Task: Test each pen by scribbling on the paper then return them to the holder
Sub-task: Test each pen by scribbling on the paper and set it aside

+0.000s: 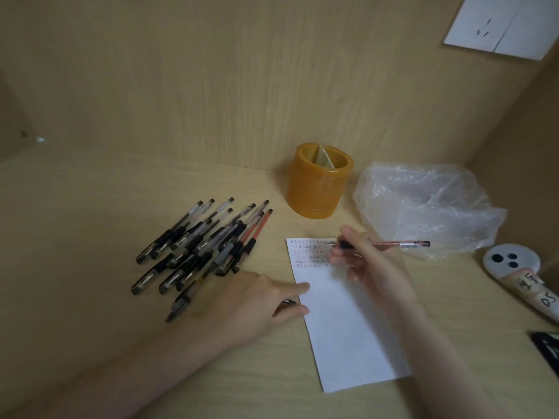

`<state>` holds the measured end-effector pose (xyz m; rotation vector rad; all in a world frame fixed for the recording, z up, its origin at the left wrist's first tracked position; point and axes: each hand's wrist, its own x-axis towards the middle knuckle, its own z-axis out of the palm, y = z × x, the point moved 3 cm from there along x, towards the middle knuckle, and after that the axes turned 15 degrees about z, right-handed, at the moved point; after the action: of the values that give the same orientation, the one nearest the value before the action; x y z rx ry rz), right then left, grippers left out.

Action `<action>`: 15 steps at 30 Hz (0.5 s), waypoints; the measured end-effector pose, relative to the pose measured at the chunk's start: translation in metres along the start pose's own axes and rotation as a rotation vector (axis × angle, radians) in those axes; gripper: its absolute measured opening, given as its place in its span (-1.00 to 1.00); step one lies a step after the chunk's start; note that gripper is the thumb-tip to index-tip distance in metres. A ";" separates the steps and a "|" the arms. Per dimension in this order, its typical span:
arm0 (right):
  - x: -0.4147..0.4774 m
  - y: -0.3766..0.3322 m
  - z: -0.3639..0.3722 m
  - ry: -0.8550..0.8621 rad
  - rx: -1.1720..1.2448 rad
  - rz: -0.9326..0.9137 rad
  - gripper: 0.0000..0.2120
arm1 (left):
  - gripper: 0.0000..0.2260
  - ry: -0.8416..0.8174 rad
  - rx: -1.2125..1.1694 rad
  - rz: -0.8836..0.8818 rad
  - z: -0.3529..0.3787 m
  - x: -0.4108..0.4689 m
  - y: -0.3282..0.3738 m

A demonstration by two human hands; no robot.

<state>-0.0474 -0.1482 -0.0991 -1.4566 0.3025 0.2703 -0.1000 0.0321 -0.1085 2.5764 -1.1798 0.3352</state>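
Observation:
A white sheet of paper (341,328) lies on the wooden desk, with rows of small marks across its top. My right hand (367,261) grips a red pen (399,244), whose tip sits over the marked rows. My left hand (257,300) rests on the desk at the paper's left edge, thumb touching the sheet, and a small dark object (287,302), perhaps a cap, shows under its fingers. A pile of several black and red pens (199,246) lies to the left. The amber translucent holder (319,179) stands behind the paper with no pens in it.
A crumpled clear plastic bag (423,204) lies right of the holder. A grey and cream object with black dots (514,264) lies at the right edge, a dark item (547,346) below it. Wooden walls close the back and right; a white socket plate (502,22) is mounted high.

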 end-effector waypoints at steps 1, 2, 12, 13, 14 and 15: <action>0.002 0.000 0.004 0.035 -0.050 -0.038 -0.76 | -0.65 0.020 0.034 0.026 0.002 0.001 -0.001; 0.003 -0.001 0.008 0.062 -0.093 -0.072 -0.73 | -0.67 0.043 0.018 0.029 0.004 0.002 -0.002; 0.017 0.018 0.032 0.248 -0.359 -0.244 -0.65 | -0.58 0.003 -0.093 -0.111 0.002 0.006 0.001; 0.016 0.021 0.031 0.255 -0.358 -0.253 -0.66 | -0.58 0.001 -0.102 -0.122 0.004 0.006 0.000; 0.016 0.022 0.032 0.255 -0.354 -0.261 -0.68 | -0.58 -0.008 -0.111 -0.133 0.005 0.006 0.000; 0.016 0.023 0.033 0.250 -0.352 -0.267 -0.68 | -0.59 -0.020 -0.121 -0.142 0.006 0.005 -0.001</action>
<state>-0.0399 -0.1132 -0.1231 -1.8628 0.2655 -0.0823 -0.0955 0.0267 -0.1122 2.5461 -0.9847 0.2006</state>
